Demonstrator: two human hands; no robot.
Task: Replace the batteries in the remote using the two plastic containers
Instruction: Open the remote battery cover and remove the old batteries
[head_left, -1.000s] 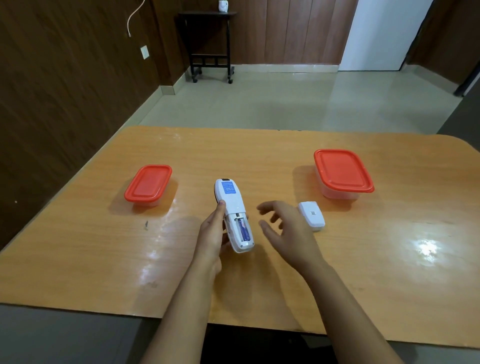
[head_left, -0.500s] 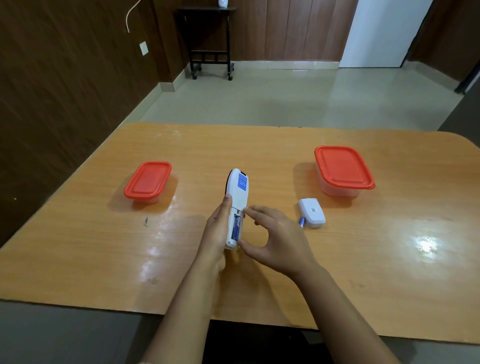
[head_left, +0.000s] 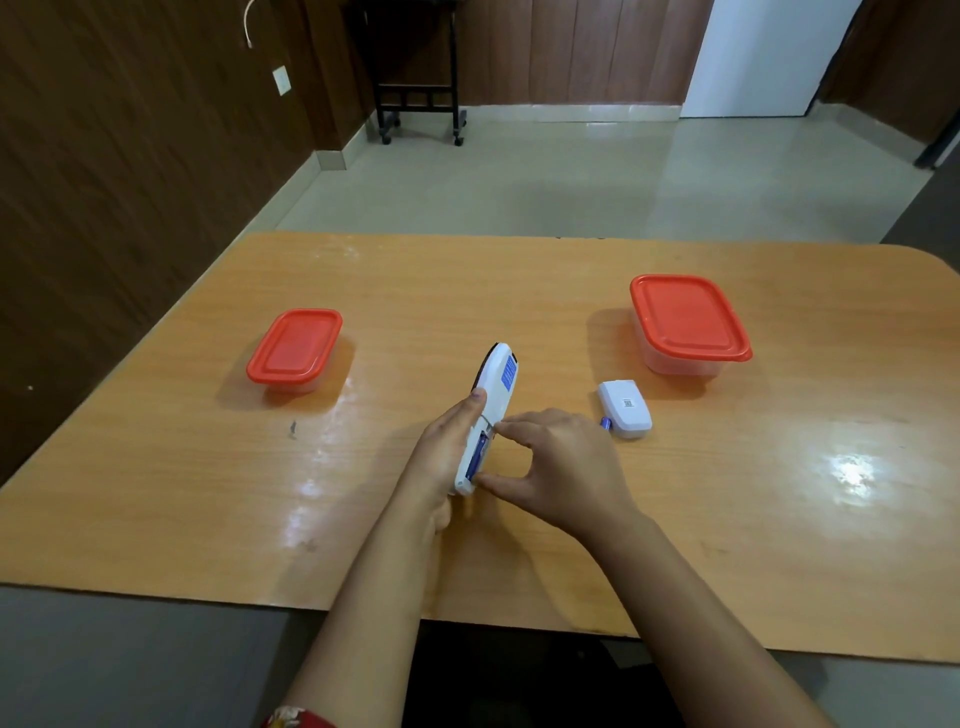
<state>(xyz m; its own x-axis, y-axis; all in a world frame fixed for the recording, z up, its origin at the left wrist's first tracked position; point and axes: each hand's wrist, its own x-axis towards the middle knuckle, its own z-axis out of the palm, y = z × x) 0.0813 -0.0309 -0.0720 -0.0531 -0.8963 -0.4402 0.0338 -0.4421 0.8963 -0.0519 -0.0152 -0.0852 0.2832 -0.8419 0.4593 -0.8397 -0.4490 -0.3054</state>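
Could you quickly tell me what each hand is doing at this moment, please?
Left hand: closed on the remote, tilting it on edge.
Right hand: fingers pinched at the open battery compartment; whether it grips a battery cannot be told.

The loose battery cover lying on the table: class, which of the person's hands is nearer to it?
Right. The right hand sits just left of the battery cover, apart from it, fingertips on the remote. The left hand grips the remote's far side, further away.
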